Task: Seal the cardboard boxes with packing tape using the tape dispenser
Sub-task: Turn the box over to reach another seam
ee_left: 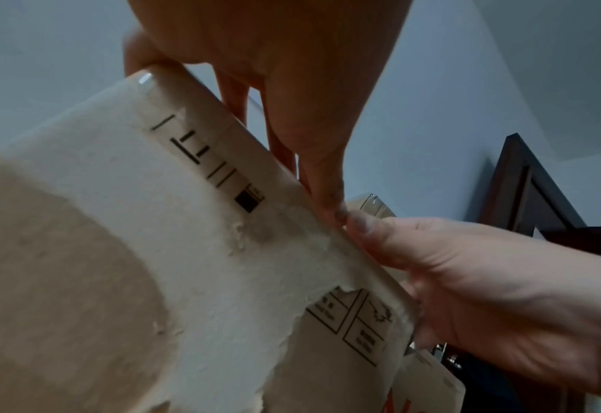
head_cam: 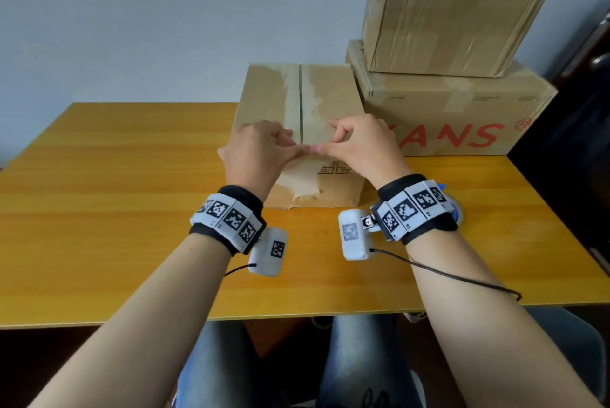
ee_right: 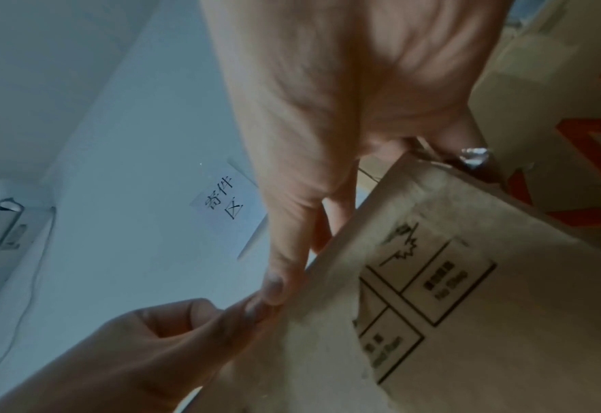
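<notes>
A brown cardboard box point(head_cam: 297, 94) with torn paper patches stands mid-table, its top flaps closed along a dark seam. My left hand point(head_cam: 292, 146) and right hand point(head_cam: 325, 143) meet at the near top edge by the seam. Each pinches that edge, thumb on the front face and curled fingers on top. The left wrist view shows my left thumb point(ee_left: 323, 178) lying along the box point(ee_left: 185, 251) edge, touching my right hand's point(ee_left: 468, 265) thumb. The right wrist view shows the same meeting over the box point(ee_right: 468, 307). A blue and grey object point(head_cam: 458, 209) is mostly hidden behind my right wrist.
The yellow wooden table point(head_cam: 132, 176) has bare room to the left and in front. A larger box with red letters point(head_cam: 462, 117) stands at the back right, with another box point(head_cam: 455, 11) stacked on it. Dark furniture point(head_cam: 577, 127) borders the table's right side.
</notes>
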Demonstrator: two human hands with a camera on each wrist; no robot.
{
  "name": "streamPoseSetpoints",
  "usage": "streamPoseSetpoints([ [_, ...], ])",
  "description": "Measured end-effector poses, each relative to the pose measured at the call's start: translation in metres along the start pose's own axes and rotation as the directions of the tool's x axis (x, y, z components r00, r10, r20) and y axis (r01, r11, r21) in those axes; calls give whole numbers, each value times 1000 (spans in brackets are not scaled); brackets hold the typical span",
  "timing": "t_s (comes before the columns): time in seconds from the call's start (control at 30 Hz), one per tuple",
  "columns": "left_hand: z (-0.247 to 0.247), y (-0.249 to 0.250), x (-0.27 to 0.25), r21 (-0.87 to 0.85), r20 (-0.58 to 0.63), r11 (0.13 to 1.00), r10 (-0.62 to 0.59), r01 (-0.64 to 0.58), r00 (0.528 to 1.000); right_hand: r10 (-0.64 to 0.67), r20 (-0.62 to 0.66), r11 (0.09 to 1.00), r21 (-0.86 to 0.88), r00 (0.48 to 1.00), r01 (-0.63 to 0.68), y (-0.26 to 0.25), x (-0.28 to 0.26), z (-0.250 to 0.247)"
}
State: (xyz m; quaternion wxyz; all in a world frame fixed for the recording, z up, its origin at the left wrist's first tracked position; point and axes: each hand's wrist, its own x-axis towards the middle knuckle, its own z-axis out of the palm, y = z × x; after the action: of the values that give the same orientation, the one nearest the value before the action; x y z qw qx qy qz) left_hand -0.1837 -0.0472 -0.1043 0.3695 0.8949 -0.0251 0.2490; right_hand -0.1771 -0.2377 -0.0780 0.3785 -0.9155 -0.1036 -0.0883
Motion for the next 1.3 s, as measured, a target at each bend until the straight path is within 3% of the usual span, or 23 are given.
streamPoseSetpoints([
  [0.23, 1, -9, 9, -71, 64, 995, -72, 77, 995, 14, 61, 997, 78, 998, -18, 17, 8, -3],
  [0.5, -5, -17, 8, -150, 95, 986, -52, 66, 994, -38, 65, 996, 84, 997, 32, 28, 9, -10],
  [0.77, -22, -11, 20, -165, 255, 983, -38, 82, 966, -31, 228, 999, 47, 973, 21, 26, 13, -26],
  [0.83, -23, -13, 20, -172, 264, 982, -33, 81, 964, -15, 208, 1000, -18, 978, 19, 17, 14, -24],
  [0.93, -22, -12, 20, -189, 271, 979, -18, 72, 962, -3, 91, 979, -204, 996, 22, 3, 17, -14],
  [1.0, -24, -16, 20, -213, 288, 975, 4, 60, 958, -2, 21, 972, -236, 1000, 7, -1, 17, -5],
  [1.13, -34, -37, 15, -281, 233, 960, 70, -2, 970, 9, 94, 997, -73, 995, -2, 13, 17, -12],
  [1.3, -36, -58, 16, -381, 191, 922, 2, 72, 982, -21, 111, 1000, -12, 994, 23, 21, 18, -14],
])
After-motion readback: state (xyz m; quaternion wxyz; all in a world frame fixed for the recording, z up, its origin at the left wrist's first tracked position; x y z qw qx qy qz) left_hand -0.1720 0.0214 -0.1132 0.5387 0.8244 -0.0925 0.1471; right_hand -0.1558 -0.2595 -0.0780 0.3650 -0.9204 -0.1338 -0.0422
